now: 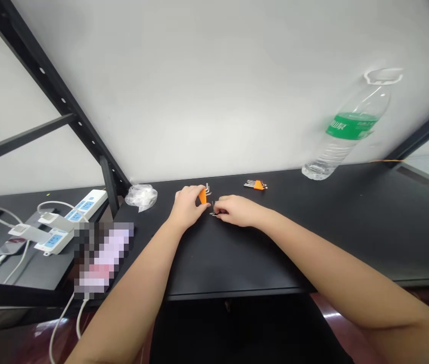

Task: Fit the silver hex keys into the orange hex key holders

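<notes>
My left hand [188, 206] grips an orange hex key holder [203, 196] between thumb and fingers, just above the black table. Short bent ends of silver hex keys [207, 189] stick out beside the holder. Close by on the right, my right hand [233, 210] has its fingers pinched together at small L-shaped hex keys [213, 214]. How many of them it grips is hidden by the fingers. Farther back lies a second orange holder [260, 185] with several hex keys in it, touched by neither hand.
A crumpled clear plastic bag [141, 196] lies left of my hands. A large clear bottle [345, 129] with a green label stands at the back right by the wall. A white power strip [74, 220] with plugged-in chargers and cables is on the left, near a black metal frame [66, 108].
</notes>
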`<state>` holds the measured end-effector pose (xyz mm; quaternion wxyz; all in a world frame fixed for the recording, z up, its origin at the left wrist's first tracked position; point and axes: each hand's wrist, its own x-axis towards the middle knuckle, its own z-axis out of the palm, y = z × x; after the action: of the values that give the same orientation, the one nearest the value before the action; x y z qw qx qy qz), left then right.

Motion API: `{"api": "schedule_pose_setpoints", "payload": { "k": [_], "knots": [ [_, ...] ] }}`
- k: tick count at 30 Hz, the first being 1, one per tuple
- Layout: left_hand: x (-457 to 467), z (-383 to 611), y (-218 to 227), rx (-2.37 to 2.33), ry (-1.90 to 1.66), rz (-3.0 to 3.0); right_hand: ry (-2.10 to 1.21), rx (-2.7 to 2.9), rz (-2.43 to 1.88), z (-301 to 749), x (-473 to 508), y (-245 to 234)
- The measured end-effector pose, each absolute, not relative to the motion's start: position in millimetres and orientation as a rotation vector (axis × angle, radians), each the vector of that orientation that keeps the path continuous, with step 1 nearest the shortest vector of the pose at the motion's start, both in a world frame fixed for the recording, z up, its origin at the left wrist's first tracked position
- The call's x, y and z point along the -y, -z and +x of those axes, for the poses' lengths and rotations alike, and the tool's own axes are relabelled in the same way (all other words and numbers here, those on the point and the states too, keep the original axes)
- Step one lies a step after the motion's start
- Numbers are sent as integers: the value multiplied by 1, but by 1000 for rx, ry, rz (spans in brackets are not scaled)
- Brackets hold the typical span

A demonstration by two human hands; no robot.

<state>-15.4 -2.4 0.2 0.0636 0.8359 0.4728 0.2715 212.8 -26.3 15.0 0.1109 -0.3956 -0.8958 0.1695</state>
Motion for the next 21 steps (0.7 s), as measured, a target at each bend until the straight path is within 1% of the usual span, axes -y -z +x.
{"api": "schedule_pose_setpoints", "payload": {
  "k": [5,8,10,12,16,18,21],
  "knots": [
    [1,-15,1,-1429,-809,2534,-339,2704,-1230,206,33,-14],
    [0,-16,2,-1443,-814,2537,-344,2675,-1287,205,36,-15],
    [-1,-16,2,-1449,-823,2532,-478,2541,-1309,206,35,-18],
    [0,-17,2,-1436,-833,2527,-721,2293,-1299,209,32,-22],
    [2,-16,0,-1373,-858,2520,-1269,1689,-1031,209,27,-25],
    [3,-15,-2,-1347,-873,2505,-1425,1456,-865,207,25,-22],
    [5,-14,-5,-1334,-873,2458,-1552,1265,-758,204,23,-16]
  ]
}}
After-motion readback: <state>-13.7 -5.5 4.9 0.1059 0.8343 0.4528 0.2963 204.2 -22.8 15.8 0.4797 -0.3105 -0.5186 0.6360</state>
